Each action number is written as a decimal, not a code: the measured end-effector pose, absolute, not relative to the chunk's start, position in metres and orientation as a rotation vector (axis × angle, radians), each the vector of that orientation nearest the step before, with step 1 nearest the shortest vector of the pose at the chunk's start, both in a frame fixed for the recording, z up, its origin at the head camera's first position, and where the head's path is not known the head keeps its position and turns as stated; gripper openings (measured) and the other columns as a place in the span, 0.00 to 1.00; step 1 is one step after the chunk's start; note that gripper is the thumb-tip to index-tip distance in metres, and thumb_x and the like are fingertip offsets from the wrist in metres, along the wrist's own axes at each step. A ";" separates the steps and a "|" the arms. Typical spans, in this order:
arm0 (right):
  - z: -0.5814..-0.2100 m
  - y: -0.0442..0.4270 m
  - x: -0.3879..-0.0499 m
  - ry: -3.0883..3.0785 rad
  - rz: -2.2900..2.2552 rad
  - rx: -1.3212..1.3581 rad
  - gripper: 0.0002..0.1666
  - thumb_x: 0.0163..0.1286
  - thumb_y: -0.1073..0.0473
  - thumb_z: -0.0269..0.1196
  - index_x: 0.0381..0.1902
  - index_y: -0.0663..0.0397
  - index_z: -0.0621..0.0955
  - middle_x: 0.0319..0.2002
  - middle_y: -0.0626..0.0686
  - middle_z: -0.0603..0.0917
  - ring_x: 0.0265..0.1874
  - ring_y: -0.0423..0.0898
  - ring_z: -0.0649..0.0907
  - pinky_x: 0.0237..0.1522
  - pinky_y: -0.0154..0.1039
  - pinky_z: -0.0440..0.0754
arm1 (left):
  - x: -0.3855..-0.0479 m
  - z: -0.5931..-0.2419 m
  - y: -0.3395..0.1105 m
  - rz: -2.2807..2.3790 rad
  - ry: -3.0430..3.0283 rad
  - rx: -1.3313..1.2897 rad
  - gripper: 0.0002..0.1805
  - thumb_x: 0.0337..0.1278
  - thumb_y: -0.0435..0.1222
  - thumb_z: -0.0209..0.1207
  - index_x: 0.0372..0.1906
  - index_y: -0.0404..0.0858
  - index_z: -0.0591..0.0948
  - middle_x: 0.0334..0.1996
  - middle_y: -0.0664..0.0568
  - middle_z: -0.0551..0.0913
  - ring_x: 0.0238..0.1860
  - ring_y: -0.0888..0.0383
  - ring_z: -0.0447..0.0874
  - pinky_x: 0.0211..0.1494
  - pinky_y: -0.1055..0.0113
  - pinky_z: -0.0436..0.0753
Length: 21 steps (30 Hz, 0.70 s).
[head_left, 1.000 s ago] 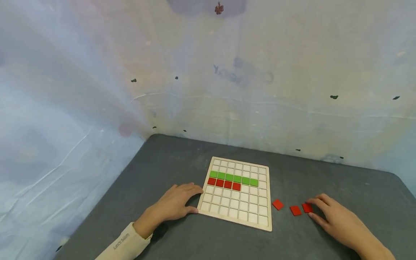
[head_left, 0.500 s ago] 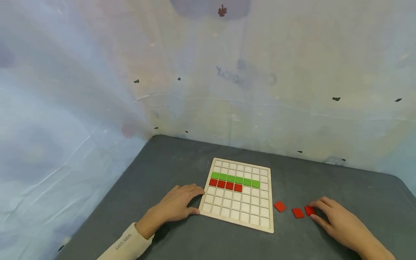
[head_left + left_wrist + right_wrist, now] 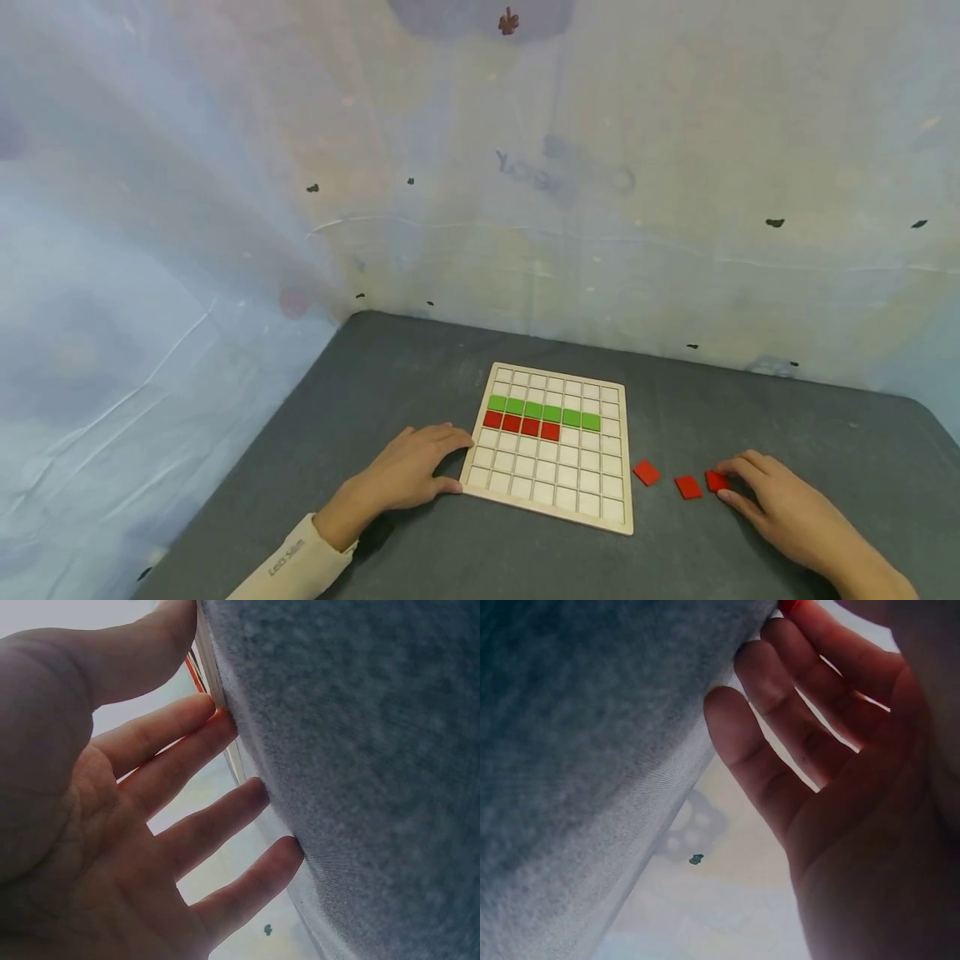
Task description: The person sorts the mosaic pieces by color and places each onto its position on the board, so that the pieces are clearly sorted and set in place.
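A square wooden grid board (image 3: 547,515) lies on the dark table. One row of it holds several green tiles (image 3: 533,411), and the row just nearer holds several red tiles (image 3: 512,424) at its left end. My left hand (image 3: 405,468) rests against the board's left edge, thumb at the near left corner, fingers fairly straight in the left wrist view. To the right of the board, my right hand (image 3: 787,512) pinches a loose red tile (image 3: 715,481) between thumb and index finger, low at the table. Only a sliver of red shows past the fingers in the right wrist view.
Two more loose red tiles, a nearer-to-board one (image 3: 647,473) and a middle one (image 3: 688,487), lie between the board and my right hand. The dark table (image 3: 405,358) ends at a pale printed sheet (image 3: 600,275) behind and to the left.
The head view has shifted slightly. My left hand stays at the board's edge, and my right hand stays at the same red tile; the tiles on the board are unchanged.
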State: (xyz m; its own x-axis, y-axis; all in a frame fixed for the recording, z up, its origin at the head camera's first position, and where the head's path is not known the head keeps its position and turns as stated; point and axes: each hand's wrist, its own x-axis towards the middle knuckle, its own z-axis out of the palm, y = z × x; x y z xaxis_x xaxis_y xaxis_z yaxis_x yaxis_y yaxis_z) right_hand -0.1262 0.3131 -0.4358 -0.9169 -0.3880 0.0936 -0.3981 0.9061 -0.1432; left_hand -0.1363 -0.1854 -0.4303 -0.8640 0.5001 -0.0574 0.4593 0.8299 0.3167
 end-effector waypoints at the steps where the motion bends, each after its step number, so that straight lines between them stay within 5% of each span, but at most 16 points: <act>1: -0.435 0.313 -0.126 -3.001 0.245 0.620 0.11 0.66 0.45 0.68 0.43 0.35 0.82 0.41 0.36 0.79 0.39 0.40 0.82 0.39 0.41 0.83 | -0.136 -0.430 -0.185 0.446 2.871 0.754 0.35 0.55 0.53 0.68 0.68 0.49 0.75 0.68 0.52 0.75 0.72 0.46 0.70 0.66 0.34 0.69; 13: -0.438 0.316 -0.128 -2.932 0.292 0.573 0.12 0.69 0.50 0.67 0.47 0.44 0.79 0.43 0.43 0.79 0.37 0.41 0.81 0.34 0.39 0.81 | -0.138 -0.431 -0.186 0.454 2.870 0.753 0.35 0.56 0.53 0.68 0.68 0.49 0.74 0.68 0.52 0.75 0.72 0.46 0.70 0.66 0.34 0.69; 21: -0.438 0.314 -0.128 -2.973 0.355 0.556 0.12 0.69 0.49 0.66 0.46 0.44 0.78 0.43 0.43 0.78 0.33 0.30 0.76 0.31 0.35 0.78 | -0.137 -0.431 -0.187 0.449 2.862 0.737 0.35 0.55 0.53 0.68 0.68 0.50 0.74 0.68 0.52 0.75 0.72 0.46 0.69 0.67 0.33 0.68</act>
